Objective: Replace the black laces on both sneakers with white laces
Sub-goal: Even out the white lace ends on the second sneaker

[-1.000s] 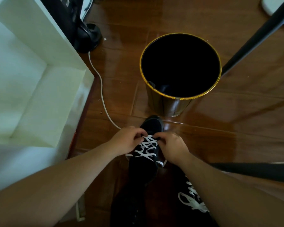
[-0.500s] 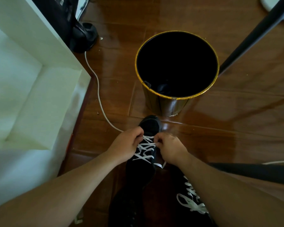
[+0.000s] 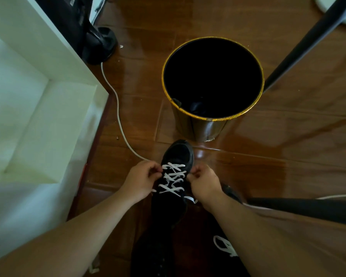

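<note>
A black sneaker [image 3: 179, 152] stands on the wooden floor with its toe toward the bin, and a white lace [image 3: 173, 178] crosses its front in several rows. My left hand [image 3: 141, 179] pinches the lace at the shoe's left side. At the right side my right hand [image 3: 205, 182] pinches the lace with curled fingers. A loose white lace end [image 3: 192, 199] hangs below my right hand. The second black sneaker, with its white lace [image 3: 224, 246], shows partly under my right forearm at the bottom.
A black bin with a gold rim [image 3: 213, 117] stands just beyond the shoe's toe. A white shelf unit [image 3: 48, 108] fills the left side. A white cable [image 3: 118, 108] runs along the floor beside it. A dark pole [image 3: 308, 43] slants at the upper right.
Both hands have drawn apart to the shoe's sides, uncovering more of the crossed white lace. The view has shifted slightly.
</note>
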The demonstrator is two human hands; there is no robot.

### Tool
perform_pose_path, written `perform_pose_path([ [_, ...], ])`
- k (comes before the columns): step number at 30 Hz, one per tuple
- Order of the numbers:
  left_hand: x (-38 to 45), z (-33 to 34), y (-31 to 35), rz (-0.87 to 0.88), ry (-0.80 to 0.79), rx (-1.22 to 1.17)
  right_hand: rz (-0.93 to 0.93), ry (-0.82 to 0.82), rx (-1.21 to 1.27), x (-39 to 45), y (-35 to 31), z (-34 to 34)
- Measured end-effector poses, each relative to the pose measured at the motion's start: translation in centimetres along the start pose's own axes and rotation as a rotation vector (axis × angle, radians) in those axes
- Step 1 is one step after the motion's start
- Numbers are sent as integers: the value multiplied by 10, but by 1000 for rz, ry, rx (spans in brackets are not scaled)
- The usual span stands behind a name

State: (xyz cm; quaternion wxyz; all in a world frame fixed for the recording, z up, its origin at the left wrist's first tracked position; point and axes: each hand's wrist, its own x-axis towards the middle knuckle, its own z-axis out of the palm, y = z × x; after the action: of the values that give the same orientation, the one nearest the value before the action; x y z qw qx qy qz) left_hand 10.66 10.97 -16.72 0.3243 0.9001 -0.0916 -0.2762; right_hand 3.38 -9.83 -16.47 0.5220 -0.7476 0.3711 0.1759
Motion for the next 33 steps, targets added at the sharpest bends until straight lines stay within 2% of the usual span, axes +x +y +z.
perform_pose_path([
  [3, -5, 2, -6, 15, -44, -40, 11, -37, 51, -2, 7, 5],
  [6, -4, 5, -4, 109, -50, 5, -11, -90, 89, -2, 4, 9],
  [13, 4, 0, 5, 191, -86, 163, -50, -131, -35, 4, 1, 9],
  [15, 2, -4, 9, 175, -154, 208, -116, -210, -208, 3, -1, -1],
  [19, 7, -22, 14, 209, -324, 625, -402, -205, -959, 0, -8, -27],
  [21, 9, -27, 19, 188, -382, 652, -438, -219, -1039, -4, -13, -28],
  [23, 6, -28, 24, 174, -336, 557, -480, -248, -907, -8, -15, -22],
  [27, -6, -17, 23, 253, -27, 249, -369, -112, -388, -12, -14, -3],
  [30, -12, -7, 20, 94, -15, -27, -169, -86, -75, -14, -14, 4],
  [32, -13, -4, 17, 66, -19, -15, -111, -115, -17, -16, -14, 4],
  [33, -12, -5, 16, 78, -19, 36, -114, -131, -74, -16, -13, 3],
])
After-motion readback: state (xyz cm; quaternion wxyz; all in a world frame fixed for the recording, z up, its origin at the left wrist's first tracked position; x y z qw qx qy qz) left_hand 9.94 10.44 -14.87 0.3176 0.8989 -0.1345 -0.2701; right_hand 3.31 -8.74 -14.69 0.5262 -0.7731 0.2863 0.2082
